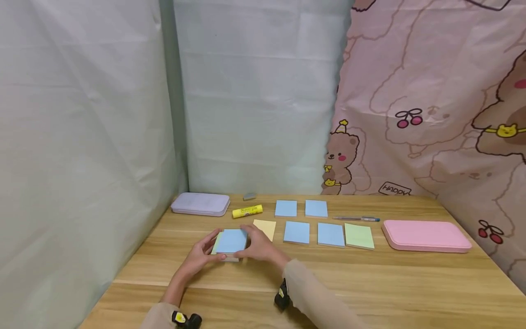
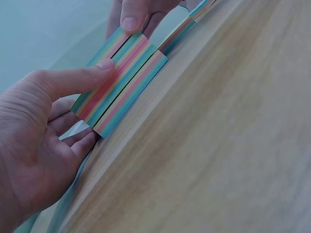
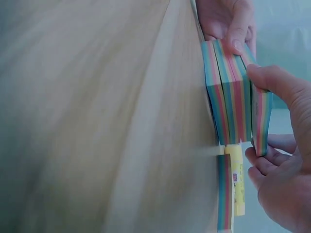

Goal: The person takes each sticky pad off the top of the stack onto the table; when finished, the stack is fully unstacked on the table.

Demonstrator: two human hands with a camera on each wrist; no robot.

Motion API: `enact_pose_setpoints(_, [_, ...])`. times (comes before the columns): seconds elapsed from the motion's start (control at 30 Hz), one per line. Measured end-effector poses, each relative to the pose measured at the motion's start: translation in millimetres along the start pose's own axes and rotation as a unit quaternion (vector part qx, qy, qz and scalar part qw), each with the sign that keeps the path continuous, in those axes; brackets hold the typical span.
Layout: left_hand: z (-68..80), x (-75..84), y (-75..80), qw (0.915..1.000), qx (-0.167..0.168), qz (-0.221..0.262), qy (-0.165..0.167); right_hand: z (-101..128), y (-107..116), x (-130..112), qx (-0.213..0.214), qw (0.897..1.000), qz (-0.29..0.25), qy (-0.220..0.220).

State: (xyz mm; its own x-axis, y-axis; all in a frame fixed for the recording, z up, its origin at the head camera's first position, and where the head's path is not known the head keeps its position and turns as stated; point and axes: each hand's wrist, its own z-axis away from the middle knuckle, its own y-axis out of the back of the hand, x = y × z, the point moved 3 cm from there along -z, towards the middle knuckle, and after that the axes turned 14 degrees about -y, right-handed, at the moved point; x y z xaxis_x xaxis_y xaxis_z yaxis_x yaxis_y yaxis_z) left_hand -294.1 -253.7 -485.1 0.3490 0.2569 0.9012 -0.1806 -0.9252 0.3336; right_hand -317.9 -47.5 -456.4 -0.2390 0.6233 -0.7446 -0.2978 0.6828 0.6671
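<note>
A stack of sticky note pads [image 2: 127,80] with rainbow-striped edges sits on the wooden table at the left, between both hands. Its top pad [image 1: 232,241] shows a blue face, and a green sheet edge peeks out at its left. My left hand [image 1: 196,258] holds the stack's left side, thumb across the near striped edges and fingers behind. From the right, my right hand [image 1: 261,246] pinches the top pad between thumb and fingers. In the right wrist view that pad [image 3: 262,119] is slightly offset from the pads [image 3: 228,97] below.
Right of the stack lie a yellow pad [image 1: 268,227], several blue pads [image 1: 297,232] and a green pad [image 1: 359,236]. Around them are a pen [image 1: 356,219], a pink case [image 1: 426,235], a yellow glue stick [image 1: 247,211], a lavender case [image 1: 200,204] and a small grey object [image 1: 249,197].
</note>
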Motion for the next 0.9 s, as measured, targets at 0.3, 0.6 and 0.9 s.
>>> enact_pose_setpoints(0.3, [0.7,-1.4,0.2,1.0,0.0,0.004,-0.003,14,19,14,-0.005,1.0,-0.01,-0.001])
enact_pose_setpoints(0.6, [0.9,0.2,-0.8,1.0,-0.001,-0.008,0.004,37,38,31,-0.02,1.0,0.015,0.017])
enact_pose_setpoints(0.9, [-0.9,0.1,0.2,0.9999,0.002,-0.011,-0.002,51,44,41,-0.04,0.995,0.09,0.033])
